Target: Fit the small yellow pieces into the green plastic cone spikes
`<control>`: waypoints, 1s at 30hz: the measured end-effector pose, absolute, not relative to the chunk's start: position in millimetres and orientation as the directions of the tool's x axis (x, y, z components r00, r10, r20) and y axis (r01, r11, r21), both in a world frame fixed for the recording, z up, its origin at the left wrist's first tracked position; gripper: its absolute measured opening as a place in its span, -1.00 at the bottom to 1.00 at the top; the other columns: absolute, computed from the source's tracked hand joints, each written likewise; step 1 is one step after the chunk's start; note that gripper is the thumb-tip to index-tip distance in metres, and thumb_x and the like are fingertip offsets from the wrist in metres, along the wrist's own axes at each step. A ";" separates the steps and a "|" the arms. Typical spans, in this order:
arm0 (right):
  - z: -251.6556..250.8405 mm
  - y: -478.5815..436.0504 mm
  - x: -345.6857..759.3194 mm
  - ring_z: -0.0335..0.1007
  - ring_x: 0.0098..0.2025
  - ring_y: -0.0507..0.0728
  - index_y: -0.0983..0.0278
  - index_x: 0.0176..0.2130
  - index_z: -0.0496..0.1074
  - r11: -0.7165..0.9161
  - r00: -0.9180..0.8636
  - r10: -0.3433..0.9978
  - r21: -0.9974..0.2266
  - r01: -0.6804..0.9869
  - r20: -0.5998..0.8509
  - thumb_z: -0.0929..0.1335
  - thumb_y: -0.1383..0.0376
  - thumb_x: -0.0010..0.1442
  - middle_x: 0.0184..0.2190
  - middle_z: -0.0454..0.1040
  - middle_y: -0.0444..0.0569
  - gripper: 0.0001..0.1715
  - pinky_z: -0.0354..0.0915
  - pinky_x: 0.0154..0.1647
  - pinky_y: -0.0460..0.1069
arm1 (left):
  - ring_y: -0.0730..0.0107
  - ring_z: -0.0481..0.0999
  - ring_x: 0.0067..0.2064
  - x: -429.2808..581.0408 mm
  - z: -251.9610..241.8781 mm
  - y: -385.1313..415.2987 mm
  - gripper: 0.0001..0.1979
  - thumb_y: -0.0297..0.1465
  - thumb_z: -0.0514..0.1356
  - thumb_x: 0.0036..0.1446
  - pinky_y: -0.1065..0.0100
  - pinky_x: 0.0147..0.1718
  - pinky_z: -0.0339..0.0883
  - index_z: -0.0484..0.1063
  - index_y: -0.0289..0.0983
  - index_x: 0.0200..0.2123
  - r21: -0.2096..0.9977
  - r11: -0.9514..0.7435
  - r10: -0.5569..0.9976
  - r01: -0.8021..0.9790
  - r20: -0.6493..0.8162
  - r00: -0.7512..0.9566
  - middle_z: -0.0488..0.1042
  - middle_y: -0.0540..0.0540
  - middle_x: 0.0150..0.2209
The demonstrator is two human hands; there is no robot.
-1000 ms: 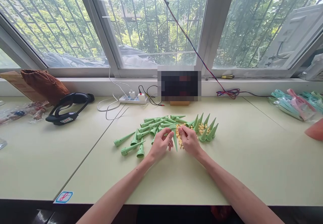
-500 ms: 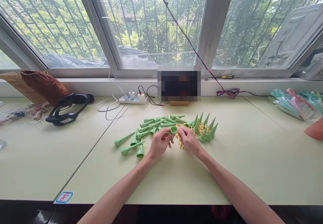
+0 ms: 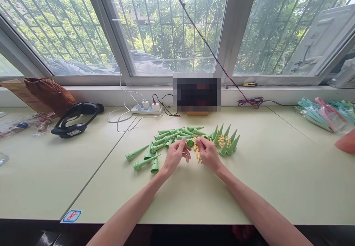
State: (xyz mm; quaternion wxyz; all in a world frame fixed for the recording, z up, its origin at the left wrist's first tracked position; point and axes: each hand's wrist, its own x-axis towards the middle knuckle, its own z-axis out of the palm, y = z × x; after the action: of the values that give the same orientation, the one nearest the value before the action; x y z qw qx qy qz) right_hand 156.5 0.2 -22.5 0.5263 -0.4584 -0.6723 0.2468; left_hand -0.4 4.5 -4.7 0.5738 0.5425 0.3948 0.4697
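My left hand [image 3: 175, 156] pinches a green plastic watering spike [image 3: 190, 143], its round open end turned towards me. Close on its right, my right hand [image 3: 208, 153] is closed with thumb and forefinger together; whatever is between them is too small to make out. A small gap shows between the right fingertips and the spike. Below and between the hands lies a pile of small yellow pieces [image 3: 198, 156]. Several loose green spikes [image 3: 163, 139] lie heaped behind and left of my left hand. To the right, several more spikes [image 3: 229, 148] stand point up.
A white power strip [image 3: 146, 108] with cables lies at the back, beside a blurred-out screen [image 3: 198, 94]. Black headgear [image 3: 74, 122] and a brown pouch [image 3: 48, 94] are at the left. Bagged green and pink items [image 3: 321, 115] lie at the far right of the table [image 3: 194, 201].
My right fingertips have drawn slightly away from the spike's open end. The spike has tilted and shifted a little left in my left hand.
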 end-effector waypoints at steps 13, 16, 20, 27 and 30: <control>-22.3 -0.1 157.9 -0.02 -0.52 0.01 0.23 -0.49 0.11 0.509 -0.075 0.848 -0.768 0.390 0.524 0.18 0.18 0.38 -0.58 0.11 -0.19 -0.59 0.01 -0.47 -0.07 | 0.43 0.47 -0.51 -7.5 -2.4 3.6 -0.61 -0.07 0.19 0.19 0.39 -0.60 0.36 0.37 -0.33 -0.34 0.989 0.031 0.911 -0.141 0.030 0.412 0.36 -0.02 -0.44; -21.3 -0.3 158.1 -0.06 -0.54 0.01 0.22 -0.51 0.06 0.485 -0.064 0.863 -0.784 0.389 0.502 0.18 0.16 0.38 -0.60 0.07 -0.21 -0.57 -0.02 -0.49 -0.06 | 0.40 0.50 -0.48 -8.3 -4.9 4.5 -0.62 -0.08 0.20 0.18 0.38 -0.60 0.39 0.40 -0.32 -0.27 0.994 -0.021 0.913 -0.106 0.062 0.403 0.37 -0.03 -0.42; -18.9 -0.8 158.4 -0.08 -0.56 0.00 0.22 -0.52 0.03 0.452 -0.060 0.882 -0.807 0.379 0.467 0.18 0.13 0.36 -0.62 0.04 -0.22 -0.55 -0.04 -0.51 -0.06 | 0.39 0.50 -0.51 -8.9 -8.9 5.9 -0.56 -0.09 0.20 0.18 0.39 -0.61 0.41 0.41 -0.34 -0.07 0.996 -0.090 0.917 -0.023 0.092 0.388 0.45 -0.07 -0.45; -15.7 -1.3 157.8 -0.06 -0.57 -0.01 0.22 -0.55 0.02 0.381 -0.039 0.919 -0.853 0.357 0.393 0.19 0.09 0.33 -0.63 0.03 -0.22 -0.52 -0.04 -0.53 -0.05 | 0.37 0.54 -0.42 -9.0 -14.6 7.5 -0.59 -0.16 0.23 0.16 0.37 -0.57 0.50 0.46 -0.30 -0.02 0.984 -0.178 0.899 -0.008 0.166 0.404 0.53 -0.14 -0.30; -15.4 -1.2 157.6 -0.06 -0.58 0.00 0.22 -0.56 0.01 0.365 -0.037 0.926 -0.865 0.343 0.376 0.19 0.10 0.32 -0.64 0.02 -0.22 -0.52 -0.05 -0.53 -0.05 | 0.39 0.56 -0.39 -9.2 -17.7 8.0 -0.62 -0.18 0.21 0.19 0.37 -0.57 0.51 0.47 -0.26 0.00 0.975 -0.221 0.890 -0.013 0.207 0.406 0.51 -0.19 -0.14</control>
State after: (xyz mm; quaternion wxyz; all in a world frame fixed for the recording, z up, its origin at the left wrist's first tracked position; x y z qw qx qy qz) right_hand 157.6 -1.2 -15.4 0.4990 -0.4820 -0.6583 0.2919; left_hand -9.2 8.0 -17.7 0.5259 0.6531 0.3358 0.4291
